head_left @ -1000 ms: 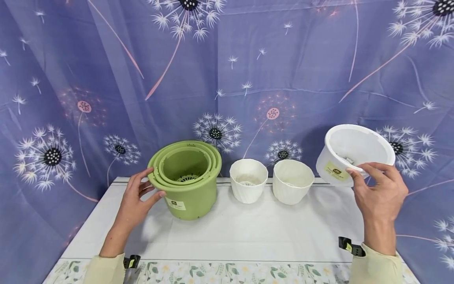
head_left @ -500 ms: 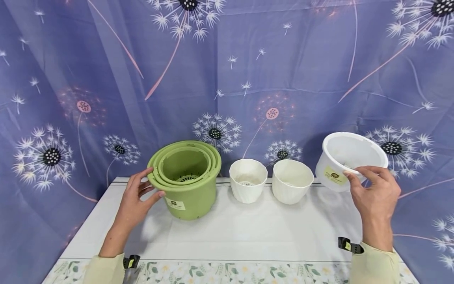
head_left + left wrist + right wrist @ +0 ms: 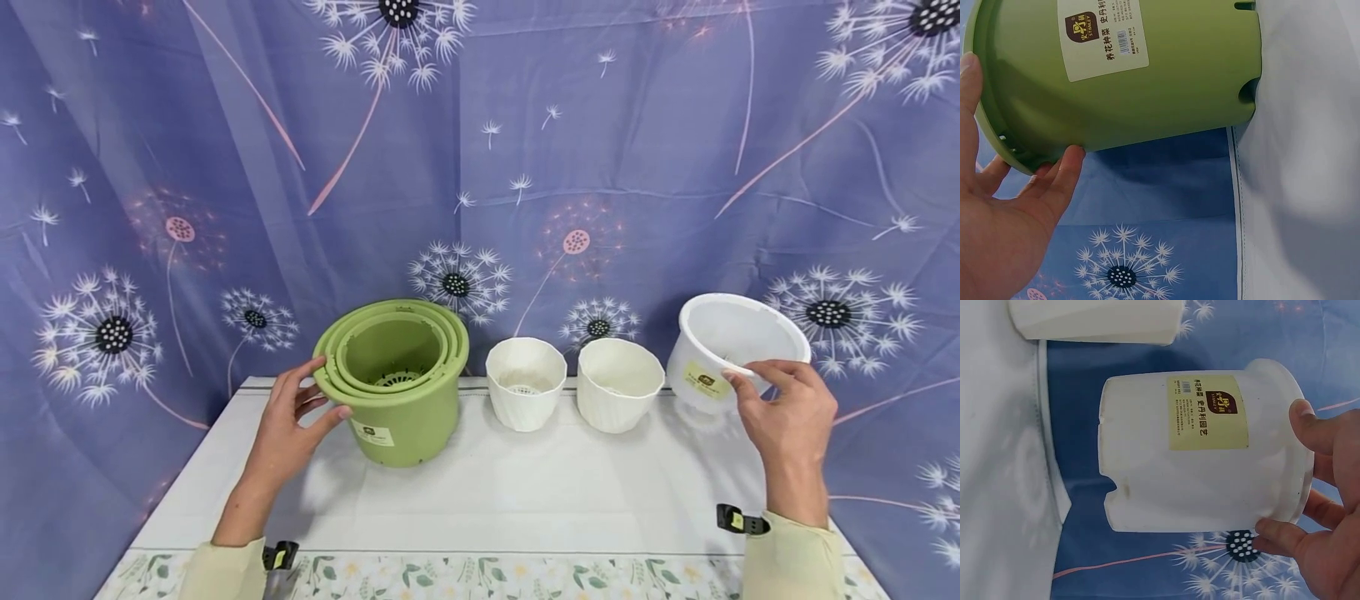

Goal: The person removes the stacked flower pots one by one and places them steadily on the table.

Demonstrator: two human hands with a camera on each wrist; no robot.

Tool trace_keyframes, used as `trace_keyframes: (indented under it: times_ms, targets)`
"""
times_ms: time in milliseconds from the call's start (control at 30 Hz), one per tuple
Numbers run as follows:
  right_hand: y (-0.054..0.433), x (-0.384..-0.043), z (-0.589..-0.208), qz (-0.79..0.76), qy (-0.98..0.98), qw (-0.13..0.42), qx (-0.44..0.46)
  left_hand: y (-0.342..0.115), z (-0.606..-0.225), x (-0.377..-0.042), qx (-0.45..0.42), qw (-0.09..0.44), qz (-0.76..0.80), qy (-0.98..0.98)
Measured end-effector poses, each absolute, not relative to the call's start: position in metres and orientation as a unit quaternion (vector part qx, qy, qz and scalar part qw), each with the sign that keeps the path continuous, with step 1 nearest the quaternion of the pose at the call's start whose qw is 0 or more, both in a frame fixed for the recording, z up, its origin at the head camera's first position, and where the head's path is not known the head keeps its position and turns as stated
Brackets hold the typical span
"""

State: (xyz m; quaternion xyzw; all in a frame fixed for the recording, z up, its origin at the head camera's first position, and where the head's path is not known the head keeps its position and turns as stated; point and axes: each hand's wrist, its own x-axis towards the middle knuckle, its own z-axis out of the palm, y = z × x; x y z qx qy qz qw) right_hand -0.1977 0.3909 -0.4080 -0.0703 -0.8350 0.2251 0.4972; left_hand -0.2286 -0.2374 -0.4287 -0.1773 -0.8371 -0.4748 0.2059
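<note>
A green flowerpot (image 3: pixel 420 417) with smaller green pots (image 3: pixel 348 350) nested inside stands at the left of the table. My left hand (image 3: pixel 288 425) holds its rim at the left side, thumb in front; in the left wrist view the fingers (image 3: pixel 1063 178) lie under the rim. At the right, my right hand (image 3: pixel 791 417) grips the rim of a white flowerpot (image 3: pixel 1147 437) with a yellow label, pinched between thumb and fingers. That pot hangs slightly tilted above the table, with a gap below its base in the right wrist view. Its far side is hidden.
Two small cream pots with wavy rims, a left one (image 3: pixel 527 404) and a right one (image 3: pixel 618 410), stand side by side between the hands. A white cloth (image 3: pixel 525 492) covers the table. A purple dandelion curtain (image 3: pixel 480 125) hangs right behind.
The white flowerpot has come down toward the table and slightly left in my right hand, and its tilt has lessened. My left hand and the green pots have stayed in place.
</note>
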Motion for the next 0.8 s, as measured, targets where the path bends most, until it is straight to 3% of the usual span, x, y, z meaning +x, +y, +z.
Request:
trace_keyframes:
  times_ms: [800]
  targets:
    - [0.404,-0.211,-0.436,0.235,-0.849,0.469,-0.069,-0.239,-0.428,-0.228,-0.173,0.205,-0.464,-0.844]
